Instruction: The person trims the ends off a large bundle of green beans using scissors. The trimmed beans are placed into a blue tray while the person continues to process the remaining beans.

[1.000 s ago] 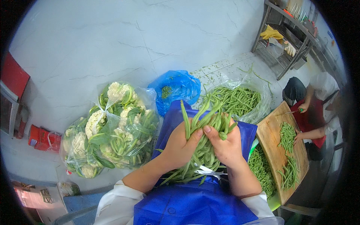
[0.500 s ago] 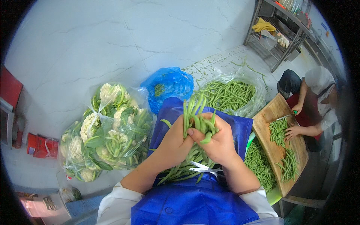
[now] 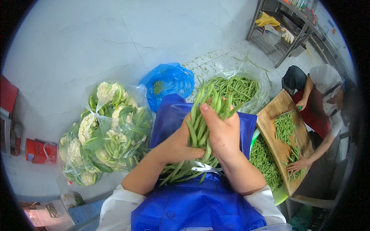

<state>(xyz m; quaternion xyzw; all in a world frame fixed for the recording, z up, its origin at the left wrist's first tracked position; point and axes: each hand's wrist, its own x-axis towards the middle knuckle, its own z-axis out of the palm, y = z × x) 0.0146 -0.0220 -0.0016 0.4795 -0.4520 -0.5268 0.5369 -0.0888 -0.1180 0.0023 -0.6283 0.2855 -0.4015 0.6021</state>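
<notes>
A bundle of long green beans (image 3: 200,129) stands upright between my hands above my lap. My left hand (image 3: 181,140) is closed round its left and lower side, the thumb lying across the lower stalks. On the other side my right hand (image 3: 225,133) wraps the bundle, thumb pressed on the front near the upper part. More loose green beans (image 3: 173,172) lie on the blue apron (image 3: 185,204) below my wrists, beside a white strip (image 3: 206,168). The fingers behind the bundle are mostly hidden.
Ahead lie a blue plastic bag (image 3: 175,81) with green scraps and a clear bag (image 3: 263,82) of green beans. Bagged cauliflower (image 3: 110,134) sits left. At right, a co-worker's hand (image 3: 298,164) touches beans on a wooden board (image 3: 266,117), above a green tub (image 3: 280,196) of cut beans.
My hands have shifted from a fingertip hold near the tops to a wider grip round the bundle, left hand lower. The co-worker's hand has moved nearer along the board to the other beans.
</notes>
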